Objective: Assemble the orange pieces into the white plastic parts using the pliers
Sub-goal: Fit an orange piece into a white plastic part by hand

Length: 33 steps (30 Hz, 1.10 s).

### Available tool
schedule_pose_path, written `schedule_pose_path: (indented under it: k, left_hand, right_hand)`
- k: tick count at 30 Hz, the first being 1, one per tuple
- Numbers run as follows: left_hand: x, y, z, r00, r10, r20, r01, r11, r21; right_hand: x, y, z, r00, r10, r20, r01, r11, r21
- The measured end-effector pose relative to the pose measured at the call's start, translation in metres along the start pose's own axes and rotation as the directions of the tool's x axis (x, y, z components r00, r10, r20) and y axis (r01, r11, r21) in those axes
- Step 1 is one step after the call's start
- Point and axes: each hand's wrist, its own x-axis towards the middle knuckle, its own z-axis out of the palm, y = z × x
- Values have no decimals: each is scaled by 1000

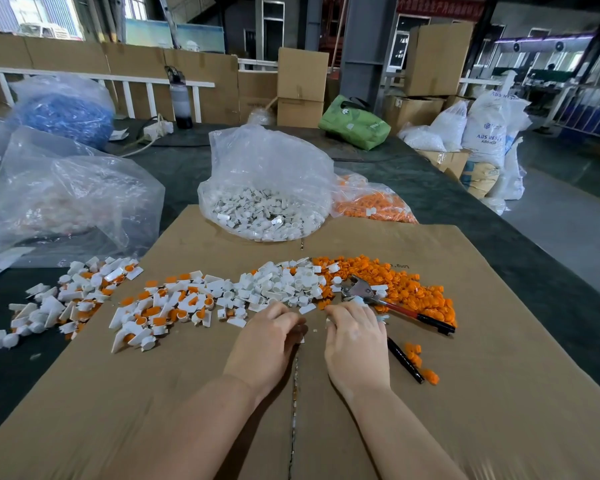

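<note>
Both hands curled, grip unclear, on cardboard sheet; dark table, warehouse behind.

Legible text, head view:
- White sack at 2 o'clock, standing beside the bench: blue print reads "ABS RES…", cut off at the fold; a smaller line beneath begins "ABS", the rest blurred.
- Red banner at 1 o'clock, high on the far wall: white characters, too blurred to read.
- Cardboard sheet on the bench: small dark print near 12 o'clock of the sheet, upside down to the camera, not decipherable.
- Green bag at 12–1 o'clock: white logo and marks, unreadable.
</note>
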Motion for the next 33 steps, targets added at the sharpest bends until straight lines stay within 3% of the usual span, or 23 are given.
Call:
schedule_pose_path:
  k: [6, 13, 18, 23, 27, 31, 33]
  left_hand:
    - [0, 3, -2, 999, -46, -1, 45, 999, -29]
    - [-1, 3, -4, 998, -53, 25, 54, 998, -26]
    - [-1, 5, -4, 990, -110, -87, 105, 992, -69]
    - [1, 15, 1, 964, -200, -178, 166, 968, -188]
    - [2, 26, 7, 936, -317, -154, 242, 895, -374]
    - [3, 26, 8, 901, -434, -9, 339, 717, -609]
    - [2, 24, 7, 891, -453, 20, 348, 656, -670]
  right_hand:
    - [5, 0, 7, 983, -74, 167, 97, 986, -138]
    - [5, 1, 4, 988, -111, 106, 124, 984, -126]
    - [4, 0, 2, 991, -98, 92, 106, 991, -82]
    - [3, -1, 0, 986, -97, 138, 116, 983, -143]
    - [0, 0, -4, 998, -59, 18, 59, 998, -18]
    - [-3, 0, -9, 994, 99, -49, -76, 934, 348]
    - [-4, -2, -11, 990, 127, -55, -91, 899, 429]
